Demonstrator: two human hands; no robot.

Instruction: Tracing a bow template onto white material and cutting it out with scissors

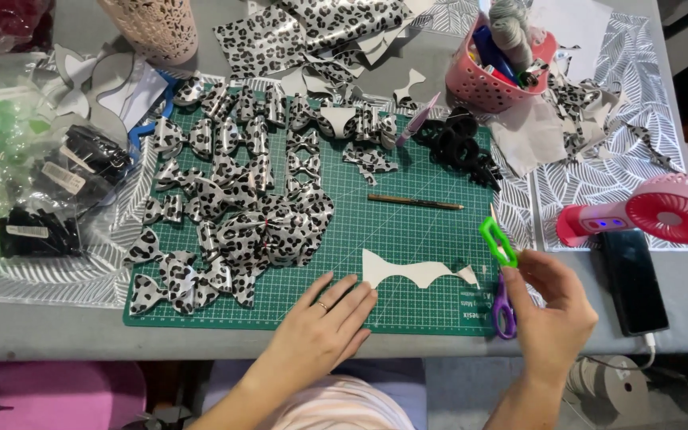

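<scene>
The person sits at the near edge of the desk (57, 326), both hands out over a green cutting mat (424, 231). The left hand (324, 318) lies flat and released on the mat's near edge, fingers spread, their tips just touching a white cut-out shape (408, 271), as if to keep the piece from sliding. The right hand (551, 306) is closed around a pair of scissors (502, 271) with green and purple handles, held upright at the mat's right edge with the tip pointing away, clear of the white piece.

On the left half of the mat, a heap of leopard-print bows (232, 207) is spread in rough rows, likely laid out so that each stays visible and flat. A brown pencil (428, 203) lies alone in the middle of the mat, beyond the white shape. Further off, black hair ties (459, 147) sit at the mat's far right corner beside a pink basket (491, 80) stuffed with tools. To the right, a pink handheld fan (654, 211) lies above a dark phone (635, 279), both off the mat, out of the way of the cutting.
</scene>
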